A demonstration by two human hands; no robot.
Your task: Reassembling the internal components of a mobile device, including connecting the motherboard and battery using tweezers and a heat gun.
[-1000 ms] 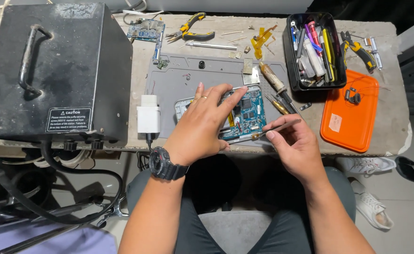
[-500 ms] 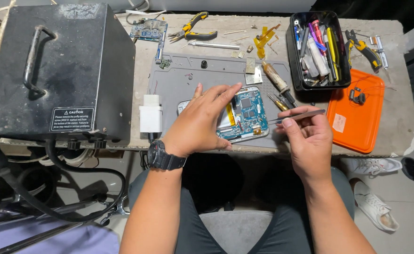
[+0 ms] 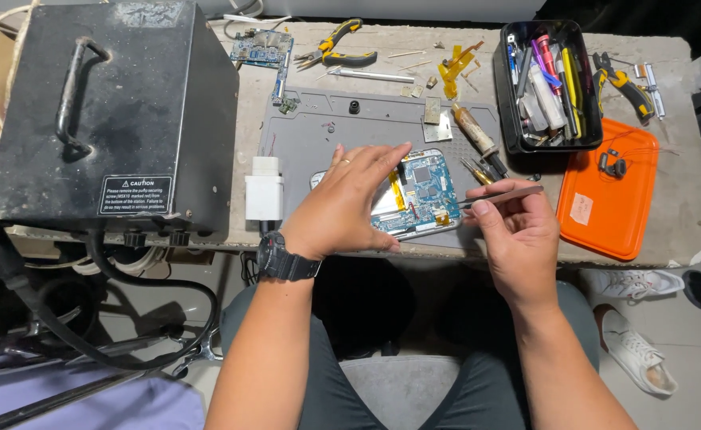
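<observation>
Left hand (image 3: pixel 342 203) lies flat, fingers spread, on opened tablet (image 3: pixel 414 195) at grey mat's (image 3: pixel 327 119) near edge. Right hand (image 3: pixel 518 235), right of tablet, pinches tweezers (image 3: pixel 500 197). Black bin (image 3: pixel 548 84), beyond and right of tablet: crammed with pens, screwdrivers. Orange tray (image 3: pixel 605 207), further right: one small dark part.

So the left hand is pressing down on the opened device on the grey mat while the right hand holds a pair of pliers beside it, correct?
Not quite. The head view shows the right hand holding thin tweezers, not pliers. The left hand does rest on the opened device on the grey mat.
</observation>
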